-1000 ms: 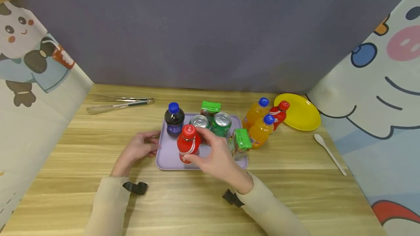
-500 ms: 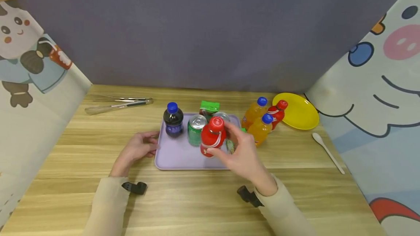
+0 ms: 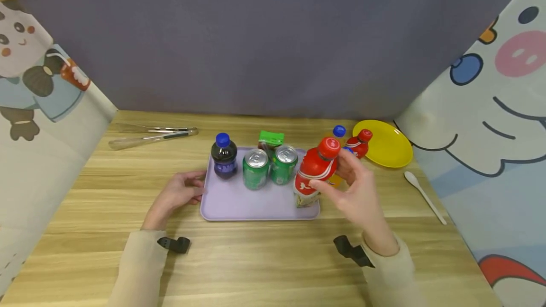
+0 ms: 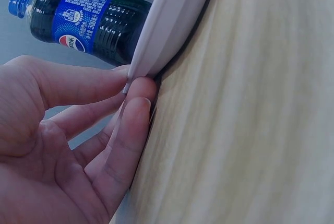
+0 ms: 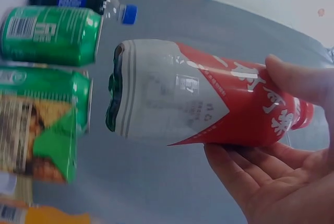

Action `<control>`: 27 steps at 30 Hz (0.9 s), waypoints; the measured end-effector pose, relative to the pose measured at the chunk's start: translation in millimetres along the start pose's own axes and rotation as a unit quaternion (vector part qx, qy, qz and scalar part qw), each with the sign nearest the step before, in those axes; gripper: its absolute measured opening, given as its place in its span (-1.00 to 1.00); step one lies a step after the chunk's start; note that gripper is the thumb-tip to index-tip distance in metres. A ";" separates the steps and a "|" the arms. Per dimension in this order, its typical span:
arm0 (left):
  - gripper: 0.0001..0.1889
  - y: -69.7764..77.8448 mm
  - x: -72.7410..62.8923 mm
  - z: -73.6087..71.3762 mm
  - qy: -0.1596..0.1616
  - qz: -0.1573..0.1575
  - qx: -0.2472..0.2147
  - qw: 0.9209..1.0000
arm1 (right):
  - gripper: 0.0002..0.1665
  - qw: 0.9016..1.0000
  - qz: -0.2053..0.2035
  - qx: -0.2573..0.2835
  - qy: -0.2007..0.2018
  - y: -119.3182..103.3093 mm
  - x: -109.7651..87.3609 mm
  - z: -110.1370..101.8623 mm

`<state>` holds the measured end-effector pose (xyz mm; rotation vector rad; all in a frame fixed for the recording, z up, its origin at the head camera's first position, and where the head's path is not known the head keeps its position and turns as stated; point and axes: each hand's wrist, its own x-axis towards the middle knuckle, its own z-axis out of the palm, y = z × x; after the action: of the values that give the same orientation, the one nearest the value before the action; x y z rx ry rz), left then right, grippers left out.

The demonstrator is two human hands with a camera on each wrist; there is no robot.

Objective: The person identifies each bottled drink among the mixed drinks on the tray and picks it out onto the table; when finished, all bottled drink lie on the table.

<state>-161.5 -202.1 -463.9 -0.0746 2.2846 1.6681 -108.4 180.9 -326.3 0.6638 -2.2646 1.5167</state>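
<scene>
My right hand (image 3: 362, 198) grips a red-labelled cola bottle (image 3: 314, 167) between thumb and fingers. In the right wrist view the bottle (image 5: 177, 93) is held off the surface, its base clear of the cans. From the head view it hides most of a juice carton and part of the orange drinks. My left hand (image 3: 178, 195) pinches the left rim of the lilac tray (image 3: 251, 210), thumb above and fingers below in the left wrist view. On the tray stand a dark cola bottle with a blue cap (image 3: 224, 158) and two green cans (image 3: 255, 169).
A green-topped carton (image 3: 271, 138) stands at the tray's back. To the right are orange drink bottles (image 3: 339, 131), another red bottle (image 3: 359, 143), a yellow plate (image 3: 394, 148) and a white spoon (image 3: 424, 197). Metal tongs (image 3: 153, 139) lie at the back left.
My right hand has lifted the red cola bottle from the tray's front and carried it right, over the carton. Both green cans now show fully. The left hand stays at the tray rim.
</scene>
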 end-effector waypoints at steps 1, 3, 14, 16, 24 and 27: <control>-0.38 -0.1 -0.3 -0.2 0.000 0.001 0.002 1.000 | -0.23 1.000 0.000 0.002 0.002 1.0 -0.1 -3.0; -0.38 -0.2 -0.9 -0.2 0.001 0.003 0.002 1.000 | -0.23 1.000 -0.001 0.003 0.009 3.1 -0.9 -9.3; -0.38 1.4 -1.3 0.9 0.001 -0.007 -0.005 1.000 | -0.18 0.997 0.018 -0.053 0.055 8.4 -12.0 -49.8; -0.38 1.4 -1.2 0.5 -0.001 -0.008 -0.008 1.000 | -0.19 0.996 0.031 -0.061 0.051 10.1 -15.8 -56.8; -0.38 2.6 -3.3 -2.0 -0.001 -0.007 -0.011 1.000 | -0.22 0.989 0.080 -0.124 0.020 26.0 -24.8 -79.9; -0.38 3.4 -3.8 -2.2 -0.005 -0.003 -0.010 1.000 | -0.23 0.984 0.106 -0.141 0.018 36.3 -24.9 -87.1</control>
<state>-159.1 -203.5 -459.1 -0.0777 2.2582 1.6839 -106.0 278.0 -334.3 0.3211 -2.5212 1.2426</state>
